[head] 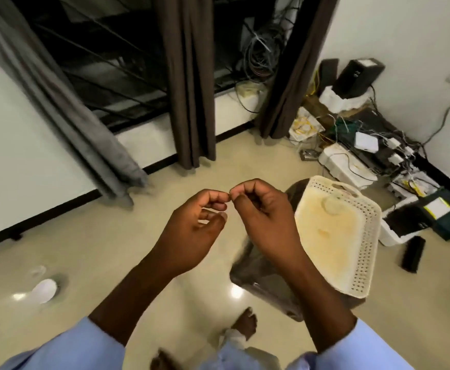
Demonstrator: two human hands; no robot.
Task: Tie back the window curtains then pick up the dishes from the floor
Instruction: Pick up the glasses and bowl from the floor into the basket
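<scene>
2 hands: we hold both up in front of us, fingertips meeting just above the floor view.
Left hand (pixel 191 225): fingers curled, thumb and forefinger pressed together; whether they pinch anything we cannot tell, it is too small to see.
Right hand (pixel 261 212): fingers curled in, forefinger tip touching the left hand's tip; we cannot tell if something thin sits between them.
Sleeves (pixel 66 351): light blue, below both wrists.
Foot (pixel 245 324): bare, under our right forearm, on the cream floor (pixel 111 249).
White dish (pixel 43 291): on the floor, well to the left of our hands and lower in the view.
Clear dish (pixel 38 271): blurred, just beyond the white one.
Basket (pixel 338 236): cream, perforated, just right of our right hand, resting tilted on a brown stool (pixel 261 284).
Middle curtain (pixel 191 84): dark brown, hanging loose straight beyond our fingertips, hem near the floor.
Left curtain (pixel 66 110): grey, beyond and left of our hands, hanging loose.
Right curtain (pixel 296 68): dark brown, beyond and right, hanging loose.
Cables and boxes (pixel 365 145): heaped along the wall (pixel 418 36), far right of our hands.
</scene>
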